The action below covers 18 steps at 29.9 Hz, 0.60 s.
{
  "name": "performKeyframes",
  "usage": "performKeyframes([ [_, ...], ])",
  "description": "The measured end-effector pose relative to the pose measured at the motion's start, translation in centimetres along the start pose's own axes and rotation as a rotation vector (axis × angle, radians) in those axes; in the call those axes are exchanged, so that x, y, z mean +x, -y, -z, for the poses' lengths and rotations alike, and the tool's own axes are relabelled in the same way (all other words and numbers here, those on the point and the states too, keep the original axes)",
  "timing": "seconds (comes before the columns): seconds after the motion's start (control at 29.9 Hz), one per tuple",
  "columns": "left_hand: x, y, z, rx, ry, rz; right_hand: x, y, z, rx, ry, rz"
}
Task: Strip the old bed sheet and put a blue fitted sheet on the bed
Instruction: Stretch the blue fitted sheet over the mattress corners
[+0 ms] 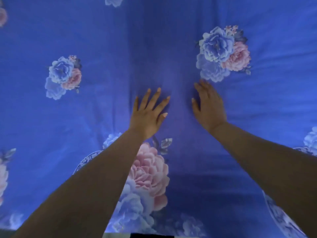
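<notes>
A blue fitted sheet [163, 40] printed with large pink and pale-blue flowers covers the bed and fills nearly the whole view. My left hand [148, 114] lies flat on the sheet near the middle, fingers spread and straight. My right hand [208, 105] presses flat on the sheet just to its right, fingers together and pointing away from me. A narrow strip of cloth runs between the two hands. Faint creases run across the sheet to the right of my right hand. Both bare forearms reach in from the bottom corners.
At the bottom edge of the view the sheet's near edge ends over a thin dark and pale strip [151, 235]. A printed flower cluster [223, 54] lies just beyond my right hand, another [63, 76] far left.
</notes>
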<state>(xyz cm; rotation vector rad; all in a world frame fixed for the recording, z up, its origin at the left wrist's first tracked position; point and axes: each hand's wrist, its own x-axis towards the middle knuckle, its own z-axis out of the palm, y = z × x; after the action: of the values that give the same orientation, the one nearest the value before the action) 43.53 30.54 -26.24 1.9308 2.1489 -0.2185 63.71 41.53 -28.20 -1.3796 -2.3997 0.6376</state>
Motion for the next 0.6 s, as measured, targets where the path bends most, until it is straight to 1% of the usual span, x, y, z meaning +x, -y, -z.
performKeyframes([
  [0.03,0.9,1.6,-0.1,0.004,0.022,0.008,1.6,-0.1,0.0,-0.043,0.016,-0.052],
  [0.07,1.2,3.3,-0.5,-0.021,0.064,0.072,2.9,-0.1,-0.2,-0.073,0.035,-0.088],
  [0.1,0.8,5.5,-1.0,-0.058,0.082,0.171,4.0,0.4,-0.6,-0.102,0.047,-0.128],
  [0.17,-1.6,10.4,-2.4,-0.077,0.048,0.320,6.4,2.1,-1.8,-0.154,0.048,-0.254],
  [0.2,-3.2,13.3,-3.0,-0.107,0.058,0.389,7.9,3.4,-2.7,-0.167,0.051,-0.347],
  [0.23,-5.0,16.3,-3.5,-0.144,0.102,0.472,9.3,5.3,-3.9,-0.167,0.068,-0.439],
  [0.27,-7.1,19.2,-3.9,-0.149,0.118,0.561,10.7,7.8,-5.5,-0.172,0.087,-0.495],
  [0.3,-9.1,22.2,-4.2,-0.141,0.090,0.640,11.8,10.9,-7.6,-0.183,0.095,-0.484],
  [0.33,-10.4,24.9,-4.0,-0.128,0.045,0.695,12.4,14.6,-10.2,-0.187,0.118,-0.419],
  [0.37,-11.1,27.4,-3.4,-0.168,0.014,0.767,12.2,18.6,-13.2,-0.190,0.156,-0.289],
  [0.4,-11.1,29.7,-2.8,-0.226,-0.027,0.848,11.0,23.3,-15.9,-0.182,0.209,-0.105],
  [0.43,-10.6,31.7,-2.0,-0.264,-0.114,0.899,8.4,28.0,-18.7,-0.144,0.286,0.082],
  [0.47,-9.7,33.2,-1.2,-0.292,-0.212,0.866,4.8,32.0,-21.7,-0.137,0.338,0.257],
  [0.5,-8.6,34.1,-0.2,-0.290,-0.306,0.738,0.7,35.6,-24.4,-0.091,0.426,0.425],
  [0.53,-7.2,34.3,0.6,-0.264,-0.333,0.562,-3.4,38.5,-26.0,-0.093,0.525,0.591],
  [0.57,-5.6,33.9,1.3,-0.247,-0.294,0.387,-6.8,40.4,-26.7,-0.033,0.568,0.741],
  [0.6,-4.1,33.3,1.7,-0.247,-0.198,0.250,-9.3,41.6,-27.6,0.185,0.585,0.807],
])
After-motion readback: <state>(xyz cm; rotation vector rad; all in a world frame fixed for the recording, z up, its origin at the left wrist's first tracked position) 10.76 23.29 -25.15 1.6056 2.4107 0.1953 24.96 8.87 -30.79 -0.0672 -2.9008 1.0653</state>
